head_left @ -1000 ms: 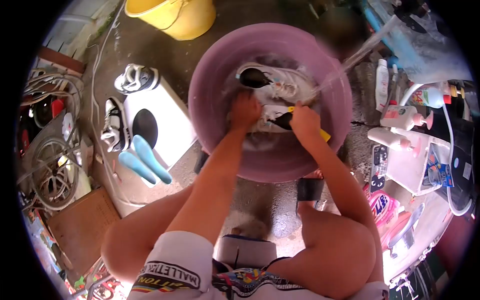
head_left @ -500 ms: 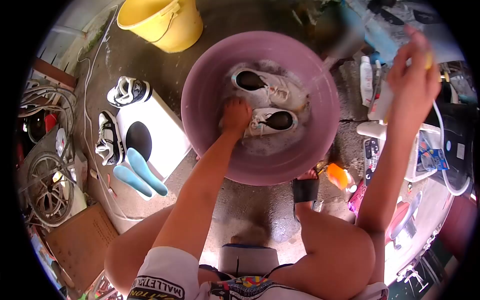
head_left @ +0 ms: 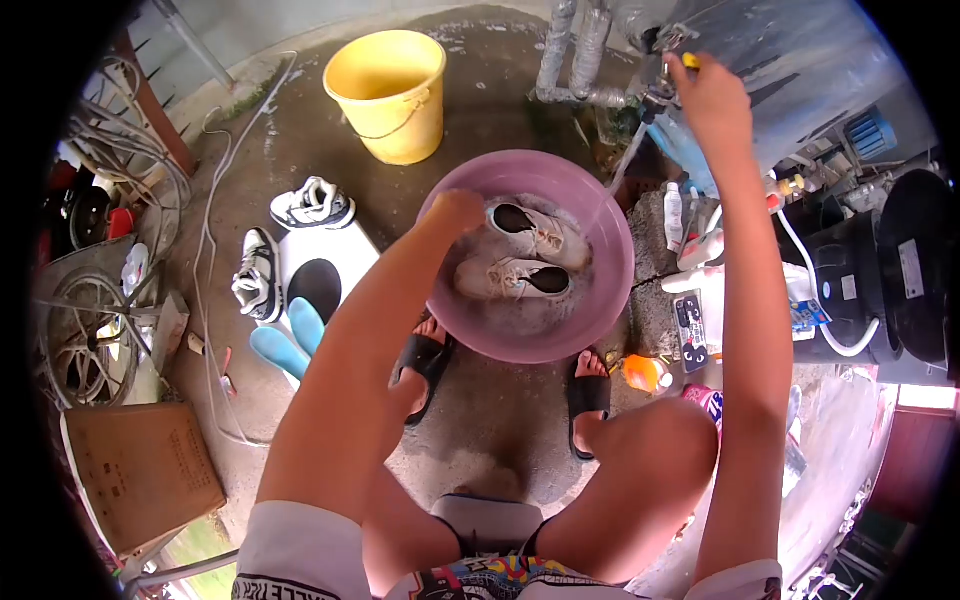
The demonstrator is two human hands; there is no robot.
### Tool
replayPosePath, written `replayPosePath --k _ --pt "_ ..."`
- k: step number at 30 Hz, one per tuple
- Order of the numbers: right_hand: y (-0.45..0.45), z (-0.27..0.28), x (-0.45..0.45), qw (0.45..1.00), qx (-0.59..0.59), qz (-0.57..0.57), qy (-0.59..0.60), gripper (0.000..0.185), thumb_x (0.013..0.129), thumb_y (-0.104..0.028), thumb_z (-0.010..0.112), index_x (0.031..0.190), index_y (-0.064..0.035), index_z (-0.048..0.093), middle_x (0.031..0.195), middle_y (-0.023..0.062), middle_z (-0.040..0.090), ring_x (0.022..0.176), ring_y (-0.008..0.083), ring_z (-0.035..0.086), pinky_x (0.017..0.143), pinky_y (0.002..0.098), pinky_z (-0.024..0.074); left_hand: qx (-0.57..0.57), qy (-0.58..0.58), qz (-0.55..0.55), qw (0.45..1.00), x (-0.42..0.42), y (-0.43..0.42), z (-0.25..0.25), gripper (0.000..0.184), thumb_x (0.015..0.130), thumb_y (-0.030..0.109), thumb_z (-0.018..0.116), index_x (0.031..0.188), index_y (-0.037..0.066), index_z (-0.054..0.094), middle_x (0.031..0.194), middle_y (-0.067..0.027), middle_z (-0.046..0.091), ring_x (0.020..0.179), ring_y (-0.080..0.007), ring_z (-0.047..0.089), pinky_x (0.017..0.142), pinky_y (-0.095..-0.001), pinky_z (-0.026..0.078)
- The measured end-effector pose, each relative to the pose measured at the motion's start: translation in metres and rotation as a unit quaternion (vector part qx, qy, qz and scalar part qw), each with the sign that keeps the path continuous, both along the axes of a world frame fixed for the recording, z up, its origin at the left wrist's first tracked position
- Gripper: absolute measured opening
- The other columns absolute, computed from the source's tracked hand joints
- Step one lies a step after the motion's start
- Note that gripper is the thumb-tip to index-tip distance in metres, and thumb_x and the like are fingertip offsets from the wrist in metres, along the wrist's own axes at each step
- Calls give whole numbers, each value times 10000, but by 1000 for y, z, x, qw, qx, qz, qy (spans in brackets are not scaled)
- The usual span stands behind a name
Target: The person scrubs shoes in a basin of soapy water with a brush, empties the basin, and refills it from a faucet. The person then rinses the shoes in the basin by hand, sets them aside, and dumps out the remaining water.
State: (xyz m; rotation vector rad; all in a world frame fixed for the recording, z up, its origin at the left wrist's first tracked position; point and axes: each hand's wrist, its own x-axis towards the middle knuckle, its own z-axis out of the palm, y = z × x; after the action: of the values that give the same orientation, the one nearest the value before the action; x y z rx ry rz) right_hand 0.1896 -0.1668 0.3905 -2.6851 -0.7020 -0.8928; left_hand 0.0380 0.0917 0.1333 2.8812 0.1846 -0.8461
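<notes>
A purple basin [head_left: 612, 300] on the floor holds sudsy water and two white sneakers with dark insides. The upper sneaker [head_left: 545, 238] points right; the lower sneaker [head_left: 490, 280] points left. At the basin's upper left side is my left hand [head_left: 460, 212], close to the upper sneaker. Its fingers are hidden from me. Up at the right, my right hand [head_left: 712, 95] has its fingers closed around a tap [head_left: 668, 72] with a yellow handle. A hose or stream runs from the tap down to the basin.
A yellow bucket [head_left: 410, 125] stands behind the basin. To the left, black-and-white sneakers [head_left: 262, 275] and blue insoles [head_left: 283, 350] rest on and around a white box lid [head_left: 355, 240]. An orange bottle [head_left: 645, 374] lies near my right foot; a white bottle [head_left: 673, 215] stands on concrete.
My right hand has gone from blurred motion in the air to the tap. My left hand has moved from beside the lower sneaker to the basin's upper left side. The view has shifted upward.
</notes>
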Motion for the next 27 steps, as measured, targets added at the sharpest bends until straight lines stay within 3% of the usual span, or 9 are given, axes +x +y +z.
replayPosePath --k 1,3,6,8,10,11,16,19,27 --pt "-4 0 3 1000 7 2 -7 459 916 -467 594 961 -10 597 777 145 654 707 350 655 661 403 521 7 -7 2 1000 -7 2 15 344 858 282 564 1100 75 695 1160 -154 670 1111 -296 635 911 -432 519" --pt "-4 5 13 990 136 13 32 548 878 -539 587 1076 -29 615 1026 259 642 977 498 596 872 516 482 -21 -123 23 992 -12 16 44 381 857 344 572 1108 86 697 1158 -146 672 1080 -305 647 930 -431 509" --pt "0 20 27 986 149 53 50 557 872 -553 587 1168 -81 612 1128 262 609 1020 456 598 886 495 476 -62 -234 70 968 -35 16 69 370 877 383 559 991 52 676 984 -164 701 970 -340 665 859 -456 511" --pt "3 32 32 988 99 55 107 554 881 -554 576 1217 -114 605 1111 269 619 1023 450 604 887 492 478 -92 -231 118 961 -47 6 80 408 887 421 552 981 41 666 934 -149 704 829 -306 685 730 -442 539" --pt "4 39 27 980 16 12 200 546 886 -560 566 1217 -126 603 1119 252 633 1043 433 604 896 491 478 -292 -86 232 924 -52 -7 73 450 905 458 522 986 40 666 907 -117 698 698 -251 660 611 -407 532" --pt "7 37 25 984 20 7 177 539 880 -558 582 1178 -111 627 1105 223 654 1061 416 604 904 490 479 -235 9 209 949 -51 -11 69 489 916 477 497 969 20 661 845 -91 689 595 -212 614 533 -374 510" --pt "15 49 19 997 16 31 67 489 857 -522 639 1066 -81 670 1112 204 658 1061 401 611 893 488 492 -257 -45 162 952 -60 -14 80 495 885 457 532 908 -17 671 809 -138 688 629 -255 645 619 -405 522" --pt "16 52 20 991 -123 43 19 405 875 -435 642 1009 -53 657 1027 184 679 958 396 648 811 475 525 -253 -97 194 943 -57 2 103 440 834 381 562 854 -42 681 828 -176 699 704 -270 681 702 -402 540" --pt "40 46 16 989 -89 -69 100 539 865 -536 604 1056 -37 677 1088 207 667 1019 392 633 882 456 503 -302 -105 215 923 -7 0 91 465 841 389 517 923 -35 691 839 -177 701 761 -292 677 713 -422 530"
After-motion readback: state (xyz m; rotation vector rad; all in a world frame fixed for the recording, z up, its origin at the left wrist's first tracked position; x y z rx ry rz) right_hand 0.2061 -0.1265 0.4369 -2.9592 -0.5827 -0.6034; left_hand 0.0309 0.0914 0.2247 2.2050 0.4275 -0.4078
